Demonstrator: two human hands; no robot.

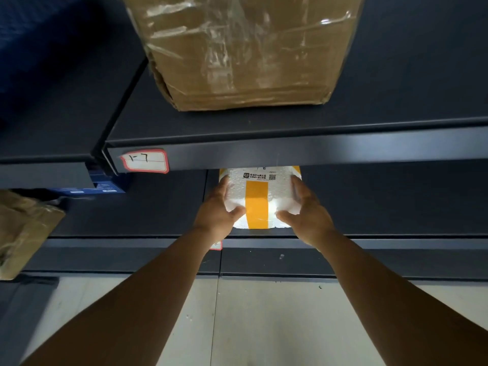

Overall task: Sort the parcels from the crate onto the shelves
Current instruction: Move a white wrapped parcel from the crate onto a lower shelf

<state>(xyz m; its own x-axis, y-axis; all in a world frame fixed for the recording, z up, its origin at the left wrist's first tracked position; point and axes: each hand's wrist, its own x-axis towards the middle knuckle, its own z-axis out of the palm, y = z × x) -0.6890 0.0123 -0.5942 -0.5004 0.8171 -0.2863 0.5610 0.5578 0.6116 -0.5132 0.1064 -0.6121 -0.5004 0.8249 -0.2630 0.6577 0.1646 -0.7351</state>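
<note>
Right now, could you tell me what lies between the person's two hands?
In the head view, the white foam parcel with yellow tape sits between the left hand and the right hand; both hold its sides on the lower shelf.

Both hands hold a white foam parcel (pixel 260 198) with a yellow tape stripe on the lower shelf (pixel 383 207). The left hand (pixel 217 210) grips its left side, thumb on the near face; the right hand (pixel 306 212) grips its right side likewise. On the upper shelf (pixel 290 120) sits a taped cardboard box (pixel 243 51). A handwritten label (pixel 144 161) is stuck to that shelf's front edge. At far left, another brown parcel (pixel 23 231) shows partly.
</note>
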